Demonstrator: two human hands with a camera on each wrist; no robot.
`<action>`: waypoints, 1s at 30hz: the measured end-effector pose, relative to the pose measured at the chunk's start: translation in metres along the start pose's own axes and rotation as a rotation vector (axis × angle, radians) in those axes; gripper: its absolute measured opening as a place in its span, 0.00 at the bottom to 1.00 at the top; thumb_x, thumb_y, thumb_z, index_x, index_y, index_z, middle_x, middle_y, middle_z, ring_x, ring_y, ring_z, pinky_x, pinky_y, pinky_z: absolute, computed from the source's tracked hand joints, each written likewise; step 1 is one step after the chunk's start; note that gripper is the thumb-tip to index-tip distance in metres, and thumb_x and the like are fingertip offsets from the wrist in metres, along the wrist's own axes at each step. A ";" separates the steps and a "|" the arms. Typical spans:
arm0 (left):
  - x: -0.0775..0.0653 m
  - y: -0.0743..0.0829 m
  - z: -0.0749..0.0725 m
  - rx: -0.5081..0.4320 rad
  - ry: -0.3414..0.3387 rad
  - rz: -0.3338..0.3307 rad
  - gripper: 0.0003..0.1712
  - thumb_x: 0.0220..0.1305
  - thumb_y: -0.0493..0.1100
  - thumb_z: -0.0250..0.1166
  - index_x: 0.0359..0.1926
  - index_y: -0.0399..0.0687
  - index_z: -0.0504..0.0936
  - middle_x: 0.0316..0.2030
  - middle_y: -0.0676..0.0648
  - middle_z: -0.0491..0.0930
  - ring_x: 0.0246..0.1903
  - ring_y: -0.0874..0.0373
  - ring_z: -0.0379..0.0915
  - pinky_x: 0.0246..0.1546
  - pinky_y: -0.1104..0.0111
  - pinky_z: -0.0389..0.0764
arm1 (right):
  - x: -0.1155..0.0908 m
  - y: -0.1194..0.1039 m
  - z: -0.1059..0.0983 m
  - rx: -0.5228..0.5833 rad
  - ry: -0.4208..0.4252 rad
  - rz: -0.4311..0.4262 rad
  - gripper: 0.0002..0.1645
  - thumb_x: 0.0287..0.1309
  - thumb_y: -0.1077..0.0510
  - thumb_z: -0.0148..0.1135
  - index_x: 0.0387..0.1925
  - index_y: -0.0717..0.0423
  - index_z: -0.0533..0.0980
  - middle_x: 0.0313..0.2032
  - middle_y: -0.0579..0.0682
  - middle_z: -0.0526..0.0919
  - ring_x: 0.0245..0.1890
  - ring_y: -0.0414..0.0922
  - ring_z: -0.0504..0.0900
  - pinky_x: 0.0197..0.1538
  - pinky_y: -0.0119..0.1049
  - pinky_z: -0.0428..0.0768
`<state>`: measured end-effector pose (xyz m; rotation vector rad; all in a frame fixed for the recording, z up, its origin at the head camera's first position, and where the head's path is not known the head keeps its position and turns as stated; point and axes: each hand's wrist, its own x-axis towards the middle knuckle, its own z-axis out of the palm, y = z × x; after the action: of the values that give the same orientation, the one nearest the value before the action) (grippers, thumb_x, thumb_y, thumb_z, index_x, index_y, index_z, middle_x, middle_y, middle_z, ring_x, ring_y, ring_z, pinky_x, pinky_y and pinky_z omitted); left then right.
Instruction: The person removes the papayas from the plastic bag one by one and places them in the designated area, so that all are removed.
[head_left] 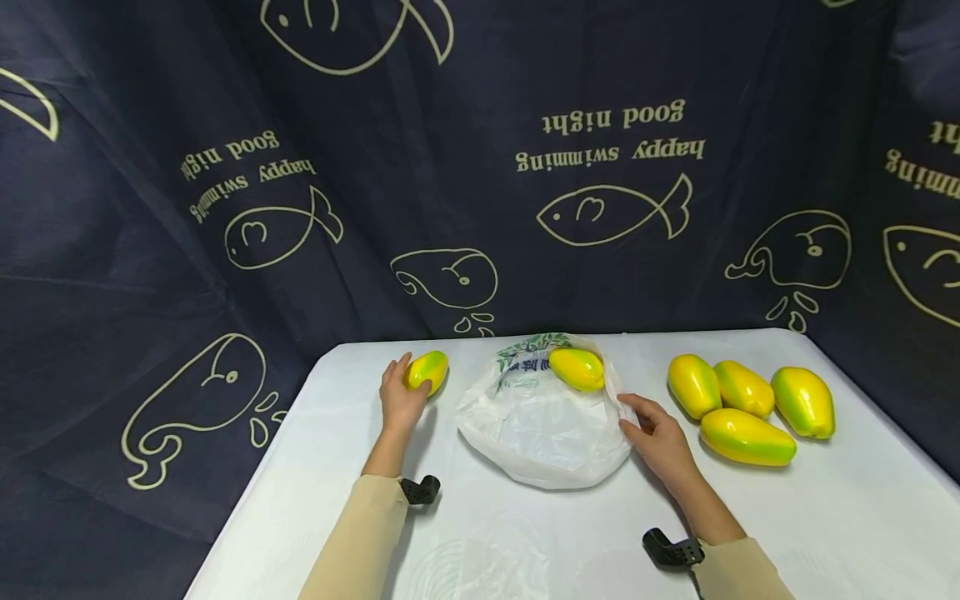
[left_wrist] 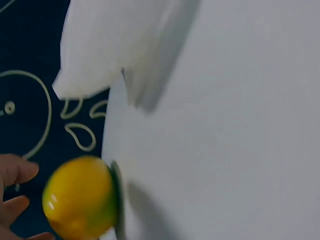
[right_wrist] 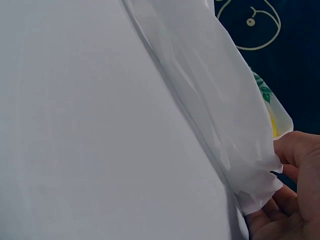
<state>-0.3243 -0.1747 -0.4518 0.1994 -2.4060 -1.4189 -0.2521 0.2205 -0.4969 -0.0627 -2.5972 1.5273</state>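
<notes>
A glossy yellow-green papaya (head_left: 428, 372) lies near the table's far left, with my left hand (head_left: 402, 397) around its near side. In the left wrist view the visible fingertips stand a little apart from that papaya (left_wrist: 82, 197). A white plastic bag (head_left: 525, 467) with green leaf print lies with its mouth spread at the middle; another papaya (head_left: 576, 369) is inside it. My right hand (head_left: 660, 439) pinches the bag's right rim between thumb and fingers. The right wrist view shows the bag's edge (right_wrist: 260, 195) bunched at the right hand (right_wrist: 295, 185).
Several papayas (head_left: 748, 437) lie grouped on the right of the white table (head_left: 585, 542). Behind the table hangs a dark blue curtain (head_left: 480, 167) with fish drawings and lettering. A black wrist camera (head_left: 422, 490) is strapped to the left wrist, another (head_left: 671, 550) to the right.
</notes>
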 end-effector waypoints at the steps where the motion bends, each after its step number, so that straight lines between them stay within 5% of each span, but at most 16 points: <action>1: 0.000 0.003 0.001 0.001 0.025 0.018 0.38 0.59 0.35 0.65 0.71 0.43 0.67 0.74 0.32 0.55 0.75 0.33 0.47 0.74 0.42 0.55 | 0.000 0.000 0.000 -0.002 0.001 0.002 0.28 0.69 0.57 0.57 0.69 0.53 0.69 0.71 0.60 0.67 0.71 0.60 0.65 0.69 0.59 0.69; 6: -0.004 0.022 0.011 -0.040 0.098 0.128 0.35 0.59 0.32 0.64 0.69 0.43 0.71 0.75 0.35 0.56 0.76 0.37 0.45 0.74 0.42 0.55 | -0.001 0.000 0.000 -0.003 0.000 0.014 0.29 0.69 0.56 0.57 0.69 0.53 0.69 0.71 0.60 0.66 0.71 0.60 0.66 0.69 0.59 0.69; 13: -0.016 0.049 0.032 -0.064 0.060 0.277 0.32 0.62 0.31 0.62 0.68 0.48 0.73 0.73 0.41 0.62 0.75 0.41 0.53 0.74 0.46 0.59 | -0.001 -0.002 0.000 -0.003 0.001 0.033 0.29 0.70 0.56 0.57 0.70 0.53 0.68 0.72 0.60 0.66 0.70 0.60 0.66 0.70 0.59 0.69; 21: -0.024 0.076 0.065 -0.011 -0.152 0.364 0.27 0.65 0.34 0.63 0.65 0.48 0.76 0.69 0.42 0.70 0.71 0.45 0.63 0.72 0.50 0.65 | 0.000 -0.002 -0.001 -0.010 0.009 0.020 0.28 0.69 0.56 0.57 0.69 0.53 0.69 0.71 0.60 0.67 0.70 0.60 0.66 0.70 0.59 0.69; 30: -0.033 0.096 0.101 -0.006 -0.365 0.353 0.28 0.68 0.39 0.62 0.68 0.49 0.72 0.67 0.45 0.72 0.66 0.46 0.70 0.66 0.52 0.72 | 0.001 0.000 0.001 -0.006 0.015 0.005 0.29 0.69 0.57 0.57 0.70 0.54 0.68 0.72 0.60 0.66 0.70 0.60 0.67 0.69 0.59 0.70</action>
<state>-0.3253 -0.0346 -0.4201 -0.5047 -2.5469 -1.3875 -0.2530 0.2196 -0.4979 -0.0813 -2.5918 1.5149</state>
